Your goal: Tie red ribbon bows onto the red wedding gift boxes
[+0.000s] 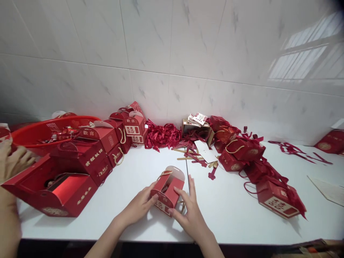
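A small red gift box (168,191) stands on the white table close to me, with its two top flaps partly raised and a gap between them. It has a cord handle and a pale panel with characters on its front. My left hand (140,203) grips its left side, thumb at the front corner. On the other side, my right hand (190,211) holds the box with fingers spread, one on the right flap and the thumb at the front. The right hand's index finger points up beside the rear flap.
Stacked red boxes (99,154) and a red plastic basket (61,123) stand left; another person's hand (16,161) is there. Behind lie red ribbons (163,135) and a carton (199,130) with tags. More tied boxes (279,197) line the right. A tiled wall (172,53) bounds the back.
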Available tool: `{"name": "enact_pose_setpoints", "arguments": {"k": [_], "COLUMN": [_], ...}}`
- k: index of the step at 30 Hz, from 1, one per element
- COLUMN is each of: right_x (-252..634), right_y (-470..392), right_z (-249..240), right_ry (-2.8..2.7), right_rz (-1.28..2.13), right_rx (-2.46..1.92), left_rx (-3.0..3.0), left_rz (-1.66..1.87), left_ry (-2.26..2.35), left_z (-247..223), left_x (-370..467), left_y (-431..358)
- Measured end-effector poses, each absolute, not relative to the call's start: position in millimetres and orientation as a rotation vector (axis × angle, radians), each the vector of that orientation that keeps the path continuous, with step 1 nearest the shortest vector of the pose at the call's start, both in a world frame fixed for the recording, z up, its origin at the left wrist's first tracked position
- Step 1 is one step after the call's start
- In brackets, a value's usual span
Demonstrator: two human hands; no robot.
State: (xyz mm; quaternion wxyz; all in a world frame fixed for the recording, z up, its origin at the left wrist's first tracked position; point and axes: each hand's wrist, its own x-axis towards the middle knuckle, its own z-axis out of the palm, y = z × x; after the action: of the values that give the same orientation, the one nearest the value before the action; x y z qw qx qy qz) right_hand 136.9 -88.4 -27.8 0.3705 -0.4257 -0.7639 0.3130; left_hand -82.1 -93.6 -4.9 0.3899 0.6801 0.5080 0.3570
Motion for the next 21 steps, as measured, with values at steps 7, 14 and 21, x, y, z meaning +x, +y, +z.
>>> {"name": "enact_pose_setpoints", "arguments": {"k": [7, 14, 21], "right_x": [132, 141, 134], "right_y": [-87, -89, -102], "right_z": [-28, -33, -51], "right_ry": [-1.874, -1.787, -1.569], "right_rz": [0.785, 0.648, 0.453], "right_rx": [-0.997, -1.133, -1.304], "left_rx": [1.655, 1.568, 1.625], "left_rz": [1.011, 1.095, 0.997], "left_ry": [1.476, 1.768, 2.22], "left_z": [-2, 2, -17], "left_x": [-101, -113, -135], "left_y": [-73, -7, 81]}}
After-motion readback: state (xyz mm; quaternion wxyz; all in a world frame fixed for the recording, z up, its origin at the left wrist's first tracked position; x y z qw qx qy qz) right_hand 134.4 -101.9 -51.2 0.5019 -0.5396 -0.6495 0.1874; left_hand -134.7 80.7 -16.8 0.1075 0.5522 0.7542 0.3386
